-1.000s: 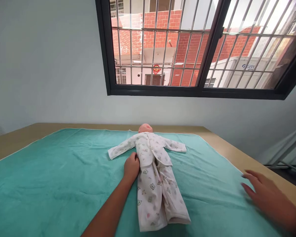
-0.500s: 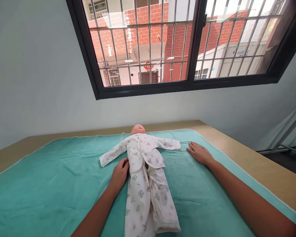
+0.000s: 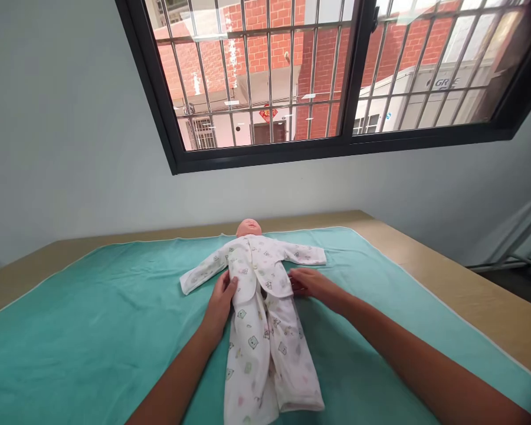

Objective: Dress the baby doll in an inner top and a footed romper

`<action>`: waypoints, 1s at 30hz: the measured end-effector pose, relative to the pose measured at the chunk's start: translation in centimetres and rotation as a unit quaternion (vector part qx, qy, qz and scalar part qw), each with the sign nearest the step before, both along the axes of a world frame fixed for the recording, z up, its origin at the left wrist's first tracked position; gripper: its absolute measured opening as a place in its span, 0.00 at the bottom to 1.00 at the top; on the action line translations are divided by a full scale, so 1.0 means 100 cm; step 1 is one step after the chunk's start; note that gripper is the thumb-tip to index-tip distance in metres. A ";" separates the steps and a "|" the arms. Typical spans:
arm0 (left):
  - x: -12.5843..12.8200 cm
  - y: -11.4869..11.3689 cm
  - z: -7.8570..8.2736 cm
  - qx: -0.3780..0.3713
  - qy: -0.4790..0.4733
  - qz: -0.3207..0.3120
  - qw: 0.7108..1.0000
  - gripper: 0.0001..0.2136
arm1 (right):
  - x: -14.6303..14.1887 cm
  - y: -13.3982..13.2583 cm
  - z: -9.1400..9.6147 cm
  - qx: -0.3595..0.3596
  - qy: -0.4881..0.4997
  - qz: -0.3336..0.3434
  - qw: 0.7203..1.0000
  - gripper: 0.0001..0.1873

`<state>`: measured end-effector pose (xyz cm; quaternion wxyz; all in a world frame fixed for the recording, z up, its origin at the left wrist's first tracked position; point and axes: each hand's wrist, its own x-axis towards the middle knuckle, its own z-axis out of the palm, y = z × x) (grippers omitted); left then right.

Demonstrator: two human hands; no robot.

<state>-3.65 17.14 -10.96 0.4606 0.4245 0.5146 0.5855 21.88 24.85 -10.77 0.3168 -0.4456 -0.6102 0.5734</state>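
Observation:
A baby doll (image 3: 249,226) in a white printed two-piece suit (image 3: 259,307) lies on its back on a teal towel (image 3: 92,319), head toward the wall. My left hand (image 3: 222,297) rests against the doll's left flank at the jacket hem, fingers curled round the cloth. At the opposite flank, my right hand (image 3: 308,283) touches the hem of the jacket with its fingers pressed together. The doll's sleeves are spread out to both sides and its trouser legs point toward me.
The towel covers most of a tan wooden table (image 3: 460,289) pushed against a pale wall. Above it is a barred black-framed window (image 3: 318,77) with brick buildings outside. A metal frame (image 3: 513,260) stands at the far right.
My right hand has come from the table's right edge across the towel to the doll's side. My left hand stays at the doll's flank. The camera has shifted slightly.

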 end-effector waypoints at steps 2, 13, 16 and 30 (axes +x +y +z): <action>0.005 -0.004 0.004 -0.017 -0.077 -0.033 0.996 0.29 | -0.019 -0.015 -0.006 -0.016 0.048 0.015 0.999 0.18; -0.010 -0.010 0.024 -0.040 -0.143 -0.118 0.982 0.40 | -0.026 -0.039 0.018 0.020 0.091 -0.018 0.995 0.26; -0.019 -0.016 0.032 -0.050 -0.118 -0.180 0.975 0.42 | -0.014 -0.042 0.041 0.011 0.047 0.041 0.998 0.26; -0.035 -0.012 0.016 -0.123 -0.009 -0.275 0.953 0.20 | 0.030 -0.015 0.032 -0.042 -0.105 0.204 0.972 0.24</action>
